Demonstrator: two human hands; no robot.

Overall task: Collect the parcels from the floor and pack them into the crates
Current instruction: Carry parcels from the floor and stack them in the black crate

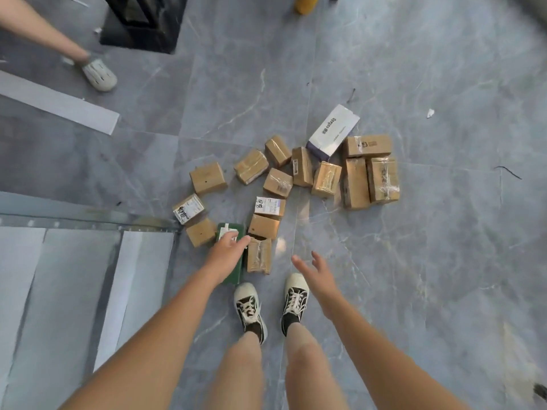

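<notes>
Several small cardboard parcels (278,182) lie scattered on the grey marble floor ahead of my feet. A flat green parcel (233,276) with a white label lies nearest. My left hand (226,253) reaches down over it with fingers extended, touching or just above its top. A taped brown parcel (259,255) sits right beside it. My right hand (315,272) hovers open above the floor to the right, holding nothing. A white and purple box (333,132) leans on the far parcels. A dark crate (142,22) stands at the top left.
Another person's leg and pale shoe (99,73) stand at the upper left. A metal-edged platform (85,226) with white strips fills the lower left. My two sneakers (248,306) are just behind the green parcel. A yellow object (306,3) sits at the top edge.
</notes>
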